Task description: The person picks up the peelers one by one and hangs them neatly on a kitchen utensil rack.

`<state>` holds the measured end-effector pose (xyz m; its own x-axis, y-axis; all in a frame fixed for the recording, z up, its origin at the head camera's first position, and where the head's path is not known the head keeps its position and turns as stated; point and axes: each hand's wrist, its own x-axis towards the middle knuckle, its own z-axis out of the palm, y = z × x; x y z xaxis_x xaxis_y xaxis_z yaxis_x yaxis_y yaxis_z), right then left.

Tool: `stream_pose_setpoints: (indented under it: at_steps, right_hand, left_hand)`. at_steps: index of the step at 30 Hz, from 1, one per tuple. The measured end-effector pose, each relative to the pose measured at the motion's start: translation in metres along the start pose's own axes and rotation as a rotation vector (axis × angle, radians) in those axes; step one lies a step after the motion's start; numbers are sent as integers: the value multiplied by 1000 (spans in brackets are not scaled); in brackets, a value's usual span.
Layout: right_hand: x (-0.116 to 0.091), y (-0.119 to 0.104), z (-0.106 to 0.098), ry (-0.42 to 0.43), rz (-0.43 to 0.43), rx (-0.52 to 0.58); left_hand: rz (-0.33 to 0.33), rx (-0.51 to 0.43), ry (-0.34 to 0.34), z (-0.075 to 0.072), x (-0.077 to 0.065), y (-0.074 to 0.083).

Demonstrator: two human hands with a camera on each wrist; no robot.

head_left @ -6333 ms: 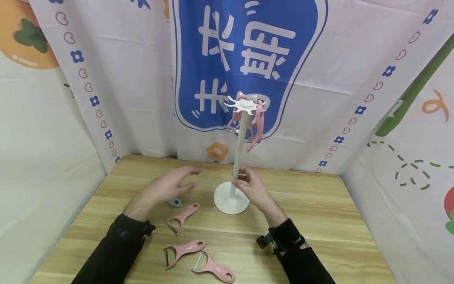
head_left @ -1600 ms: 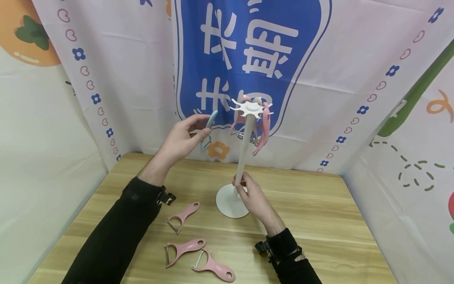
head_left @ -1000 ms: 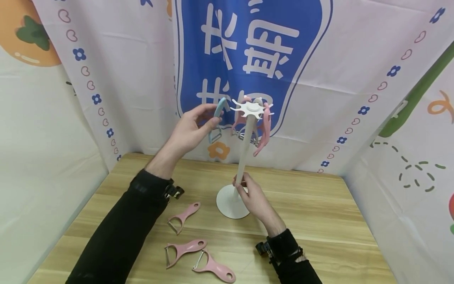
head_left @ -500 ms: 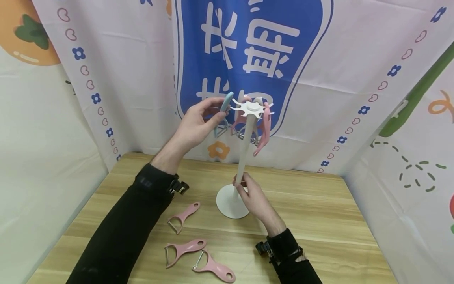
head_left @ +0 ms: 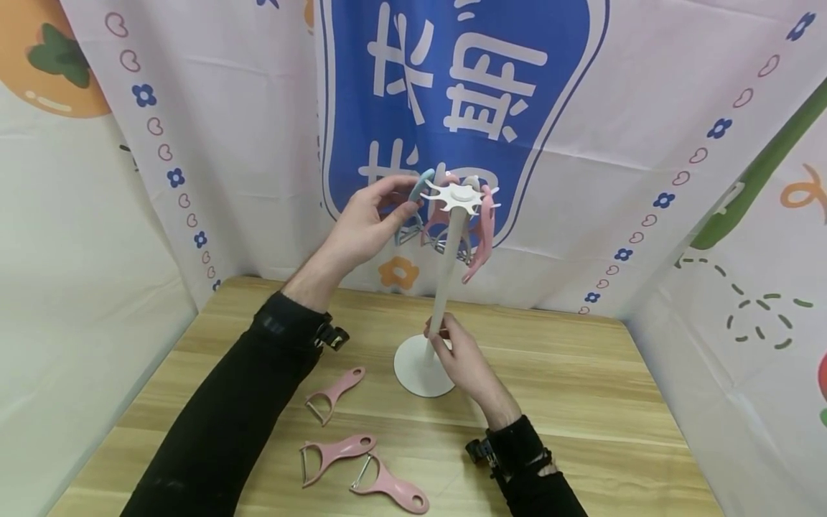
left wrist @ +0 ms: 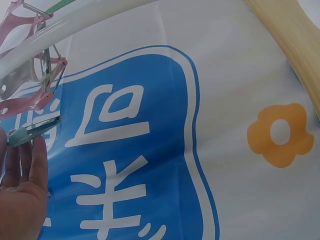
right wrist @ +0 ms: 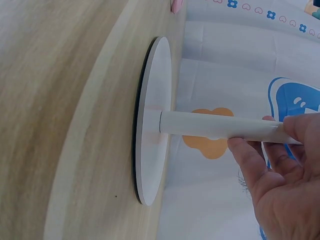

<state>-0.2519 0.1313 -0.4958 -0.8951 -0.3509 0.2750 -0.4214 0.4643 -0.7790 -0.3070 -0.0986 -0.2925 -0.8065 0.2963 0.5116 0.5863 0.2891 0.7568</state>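
Left hand, pinching one blue peeler, has neared the rack; right hand grips its pole. Three pink peelers lie flat; hanging peelers overlap.

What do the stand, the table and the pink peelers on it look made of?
Stand: perhaps painted metal or plastic, smooth, white, softly shiny. Table: wood or laminate, pale streaky grain. Pink peelers: probably plastic, evenly coloured, slightly glossy; blades likely metal, thin, silvery.
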Motion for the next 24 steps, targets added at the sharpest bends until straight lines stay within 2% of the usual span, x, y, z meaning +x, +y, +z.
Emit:
stream_pose_setpoints:
  at_steps: [5,24]
  right_hand:
    - [1,0,1,-8,-3,2]
    - [0,-2,-1,-5,22,10]
  left_hand:
    - [-6,2,0,1,0,-2]
    - [45,6,-44,9,-1,-1]
